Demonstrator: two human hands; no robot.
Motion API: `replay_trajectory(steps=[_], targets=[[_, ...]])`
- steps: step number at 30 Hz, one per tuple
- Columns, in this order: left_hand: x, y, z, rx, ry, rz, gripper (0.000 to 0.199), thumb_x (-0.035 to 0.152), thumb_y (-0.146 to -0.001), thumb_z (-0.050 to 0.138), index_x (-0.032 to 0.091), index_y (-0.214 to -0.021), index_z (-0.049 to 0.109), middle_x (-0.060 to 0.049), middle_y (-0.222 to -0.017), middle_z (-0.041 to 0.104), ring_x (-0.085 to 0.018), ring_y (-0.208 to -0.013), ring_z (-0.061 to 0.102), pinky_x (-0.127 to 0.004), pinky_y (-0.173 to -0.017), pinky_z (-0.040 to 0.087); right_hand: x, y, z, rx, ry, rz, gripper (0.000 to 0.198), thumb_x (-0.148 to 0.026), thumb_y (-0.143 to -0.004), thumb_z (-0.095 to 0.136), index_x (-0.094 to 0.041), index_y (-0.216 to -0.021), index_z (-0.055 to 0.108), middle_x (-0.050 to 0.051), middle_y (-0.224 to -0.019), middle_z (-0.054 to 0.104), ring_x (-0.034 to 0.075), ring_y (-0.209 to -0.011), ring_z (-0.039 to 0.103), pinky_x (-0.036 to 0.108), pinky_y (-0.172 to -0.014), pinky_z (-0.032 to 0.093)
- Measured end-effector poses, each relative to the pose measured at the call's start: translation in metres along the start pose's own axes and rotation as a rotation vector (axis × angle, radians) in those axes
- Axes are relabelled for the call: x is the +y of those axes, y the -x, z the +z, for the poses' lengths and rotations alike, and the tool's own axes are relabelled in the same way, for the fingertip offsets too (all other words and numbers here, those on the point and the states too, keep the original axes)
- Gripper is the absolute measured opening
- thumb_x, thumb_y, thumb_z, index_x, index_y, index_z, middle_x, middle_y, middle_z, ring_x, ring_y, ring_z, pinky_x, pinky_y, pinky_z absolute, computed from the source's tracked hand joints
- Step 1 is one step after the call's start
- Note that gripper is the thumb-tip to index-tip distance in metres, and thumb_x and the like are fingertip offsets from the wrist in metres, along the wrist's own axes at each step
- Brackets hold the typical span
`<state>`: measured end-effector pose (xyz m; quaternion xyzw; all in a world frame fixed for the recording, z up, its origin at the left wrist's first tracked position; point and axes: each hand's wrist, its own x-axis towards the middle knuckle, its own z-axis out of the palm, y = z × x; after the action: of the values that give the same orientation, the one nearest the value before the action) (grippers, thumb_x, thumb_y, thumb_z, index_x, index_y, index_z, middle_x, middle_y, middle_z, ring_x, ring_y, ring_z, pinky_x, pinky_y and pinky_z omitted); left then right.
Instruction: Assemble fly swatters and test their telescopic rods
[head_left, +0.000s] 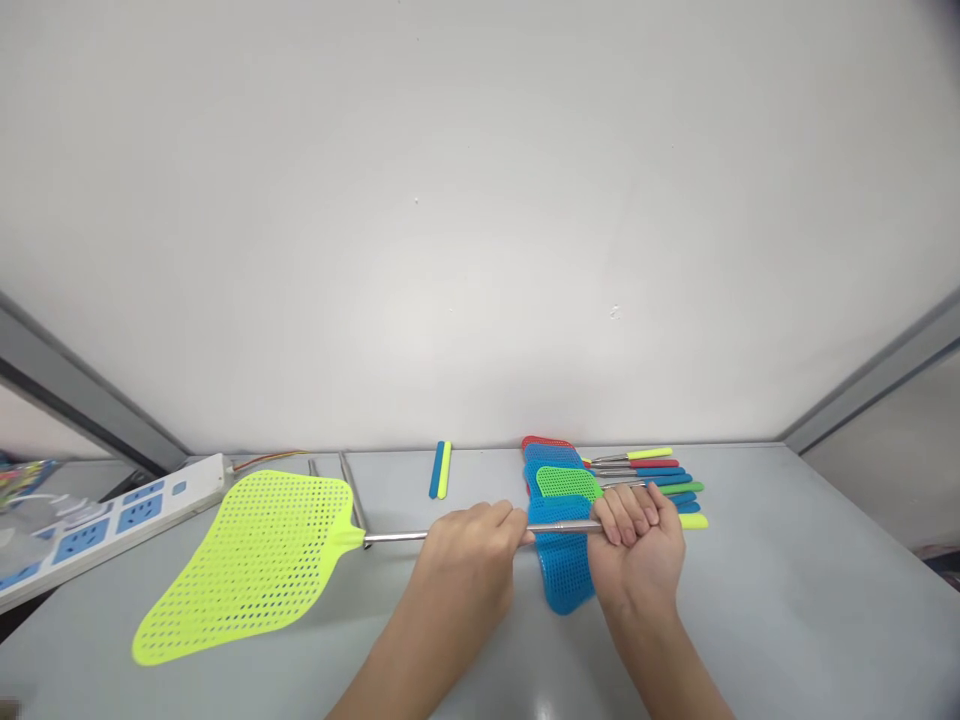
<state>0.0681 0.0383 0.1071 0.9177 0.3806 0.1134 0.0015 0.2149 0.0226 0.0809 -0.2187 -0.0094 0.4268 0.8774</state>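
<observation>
A yellow fly swatter [251, 560] with a perforated head and a metal telescopic rod lies across both my hands, its head out to the left. My left hand [476, 550] is closed round the thin part of the rod. Farther right, my right hand [637, 545] is wrapped round the thicker end, and the swatter's yellow grip [694, 521] sticks out past it. Behind the rod lies a pile of other fly swatters [566, 575], with blue, green and red heads to the left and coloured handles to the right, partly hidden by my right hand.
A blue handle sleeve [436, 470] and a yellow one [444, 470] lie near the wall. Metal rods [351, 485] rest behind the yellow swatter head. At the left stands a white power strip [112, 525] with a plug in it. Grey frame bars [870, 380] edge the table.
</observation>
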Motion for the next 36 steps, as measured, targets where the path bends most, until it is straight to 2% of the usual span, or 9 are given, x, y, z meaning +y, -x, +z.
replay_trajectory(steps=[4,13,22,36], targets=[[0.001,0.000,0.002,-0.002,0.007,0.005,0.022,0.009,-0.080,0.035,0.018,-0.063,0.046,0.001,-0.057,0.049,-0.013,-0.051,0.045,-0.026,-0.046,0.024,0.003,0.002,-0.001,-0.020,0.032,-0.005,0.036,-0.027,-0.073,0.046,-0.019,-0.052,0.019,-0.010,-0.041,0.018,0.003,-0.032,0.014,0.016,-0.028,0.018],[0.003,-0.001,0.006,0.012,-0.006,0.020,0.022,0.009,-0.079,0.036,0.018,-0.062,0.046,0.002,-0.057,0.049,-0.014,-0.050,0.045,-0.027,-0.046,0.025,0.009,0.010,0.000,0.064,0.009,0.043,0.035,-0.026,-0.074,0.046,-0.019,-0.052,0.020,-0.010,-0.040,0.019,0.003,-0.032,0.016,0.017,-0.029,0.019],[0.009,-0.003,0.013,0.051,0.021,0.034,0.024,0.008,-0.080,0.036,0.018,-0.060,0.046,0.002,-0.055,0.050,-0.013,-0.049,0.046,-0.027,-0.045,0.026,0.011,0.012,-0.001,0.014,0.069,0.009,0.035,-0.028,-0.074,0.045,-0.019,-0.052,0.018,-0.010,-0.041,0.019,0.004,-0.032,0.014,0.017,-0.029,0.019],[0.012,0.000,0.006,0.045,0.019,0.021,0.023,0.015,-0.081,0.037,0.019,-0.060,0.046,0.003,-0.054,0.049,-0.013,-0.049,0.045,-0.026,-0.046,0.026,0.010,0.023,0.010,0.165,-0.058,0.073,0.036,-0.028,-0.074,0.048,-0.018,-0.053,0.020,-0.010,-0.041,0.018,0.004,-0.032,0.014,0.018,-0.028,0.018]])
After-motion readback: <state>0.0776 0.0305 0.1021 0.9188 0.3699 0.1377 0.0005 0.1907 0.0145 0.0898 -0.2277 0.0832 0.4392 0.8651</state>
